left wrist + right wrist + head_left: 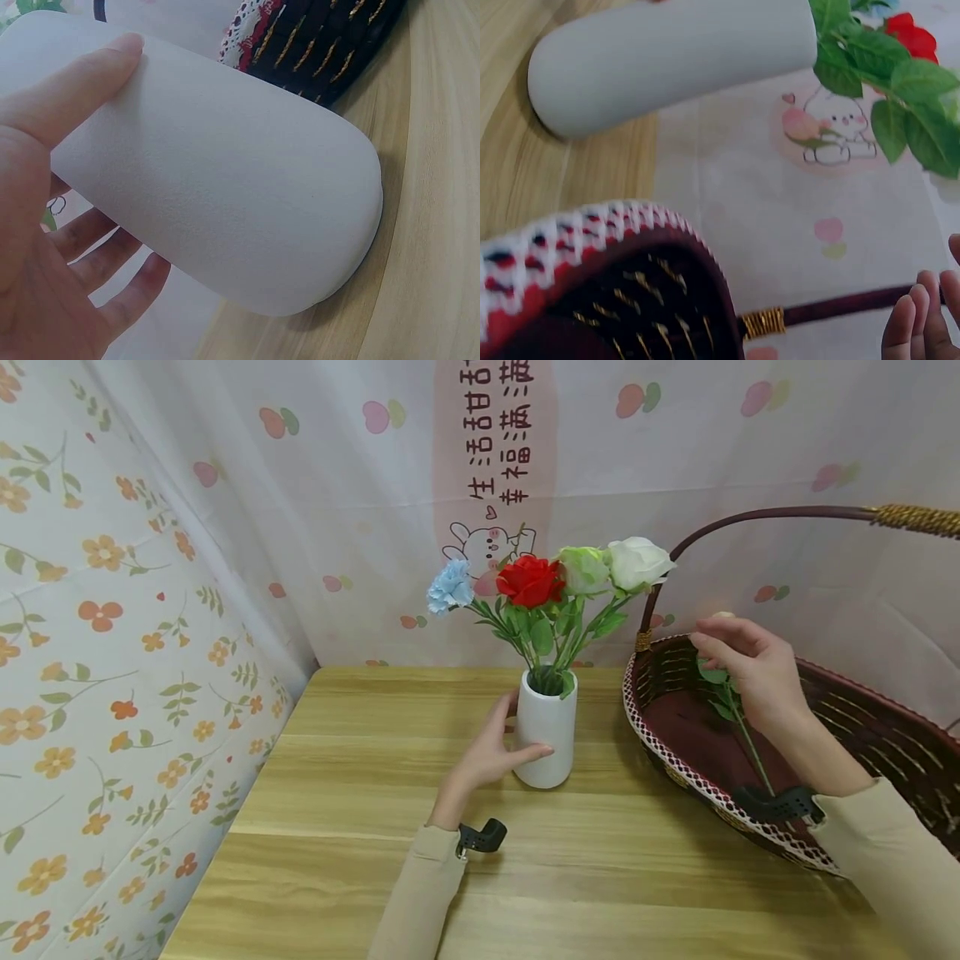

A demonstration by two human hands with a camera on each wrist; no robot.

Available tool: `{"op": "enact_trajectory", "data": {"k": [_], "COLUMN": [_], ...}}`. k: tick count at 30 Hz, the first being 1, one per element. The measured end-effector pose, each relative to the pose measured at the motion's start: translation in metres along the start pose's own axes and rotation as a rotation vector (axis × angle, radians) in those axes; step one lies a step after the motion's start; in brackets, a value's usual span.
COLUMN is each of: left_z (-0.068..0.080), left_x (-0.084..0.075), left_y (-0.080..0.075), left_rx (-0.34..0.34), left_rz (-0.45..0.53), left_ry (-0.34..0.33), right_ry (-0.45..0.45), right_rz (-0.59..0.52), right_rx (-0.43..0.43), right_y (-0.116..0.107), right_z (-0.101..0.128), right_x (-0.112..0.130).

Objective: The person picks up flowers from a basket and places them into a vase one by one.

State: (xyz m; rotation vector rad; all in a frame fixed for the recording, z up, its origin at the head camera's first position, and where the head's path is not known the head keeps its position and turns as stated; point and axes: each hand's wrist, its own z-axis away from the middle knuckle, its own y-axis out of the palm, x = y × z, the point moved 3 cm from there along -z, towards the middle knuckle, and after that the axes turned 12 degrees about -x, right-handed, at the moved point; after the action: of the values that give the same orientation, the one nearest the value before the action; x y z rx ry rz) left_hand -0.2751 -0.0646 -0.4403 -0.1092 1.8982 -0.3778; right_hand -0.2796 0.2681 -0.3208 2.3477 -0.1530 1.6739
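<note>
A smooth white vase (545, 735) stands upright on the wooden table, and my left hand (491, 747) grips its left side, thumb across the front. In the left wrist view the thumb lies on the vase's wall (225, 172) with the other fingers behind it. From the vase's mouth rise a light blue carnation (450, 587), a red rose (530, 581), a pale green flower (583, 570) and a white rose (639, 563). My right hand (757, 672) is over the wicker basket, fingers loosely bent. Below it shows a leafy green stem (742, 727); its bloom is hidden.
The dark wicker basket (637, 714), trimmed with white and red lace, occupies the table's right side. Its tall handle (772, 513) arches up behind my right hand. A printed curtain (360, 527) hangs behind the table, and a floral one (112, 652) hangs at left.
</note>
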Motion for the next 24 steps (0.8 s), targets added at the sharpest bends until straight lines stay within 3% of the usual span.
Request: {"op": "enact_trajectory", "data": {"k": [12, 24], "left_z": [0.003, 0.001], "left_x": [0.001, -0.002], "left_y": [-0.002, -0.001], "left_rx": [-0.006, 0.0], "left_rz": [-0.016, -0.02], "left_ry": [-0.012, 0.001], "right_ry": [0.02, 0.081], "right_rz": [-0.055, 0.009], "right_rx": [-0.095, -0.152], "right_y": [-0.039, -0.078], "right_z": [-0.02, -0.03], "right_x": [-0.008, -0.019]}}
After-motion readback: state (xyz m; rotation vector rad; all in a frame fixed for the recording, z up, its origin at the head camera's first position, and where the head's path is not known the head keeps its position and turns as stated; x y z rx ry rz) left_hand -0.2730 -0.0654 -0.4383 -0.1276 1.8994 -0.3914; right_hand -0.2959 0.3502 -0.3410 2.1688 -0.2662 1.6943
